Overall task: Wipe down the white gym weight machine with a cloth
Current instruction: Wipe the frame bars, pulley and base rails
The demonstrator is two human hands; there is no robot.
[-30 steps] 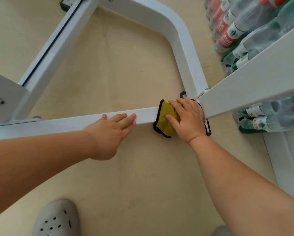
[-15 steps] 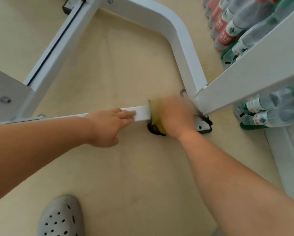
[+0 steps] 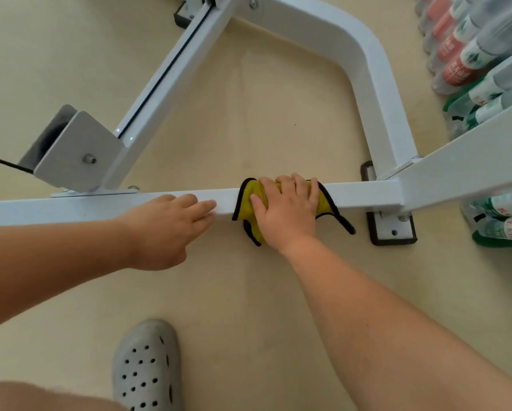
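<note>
The right hand (image 3: 287, 212) has the yellow cloth (image 3: 249, 197) wrapped over the low white bar (image 3: 364, 193) of the machine (image 3: 367, 54). Its fingers curl across the top and far edge and the thumb sits on the near side, so the cloth is clamped against the metal. The left hand (image 3: 162, 229) lies on the same bar just left of that grip, fingers straight, holding nothing; it looks like a brace.

To my eye the job in hand is wiping along this bar. Doing it well means even pressure and long strokes, carried right of the grip as far as the joint where the slanted beam (image 3: 471, 161) comes in. A black-edged corner of cloth trails below and right of the grip, toward the foot plate (image 3: 392, 232). I'd tuck it in so it doesn't catch on the bolts. A stroke to the left would meet the bracing hand, which would have to shift first. This hold probably misses the underside, so a turn of the wrist would help.

Well to the right of the grip, past the beam, bottles (image 3: 456, 60) are packed in rows, red labels further off and green ones nearer. They're clear plastic and seem full of clear liquid, though I can't be sure
</note>
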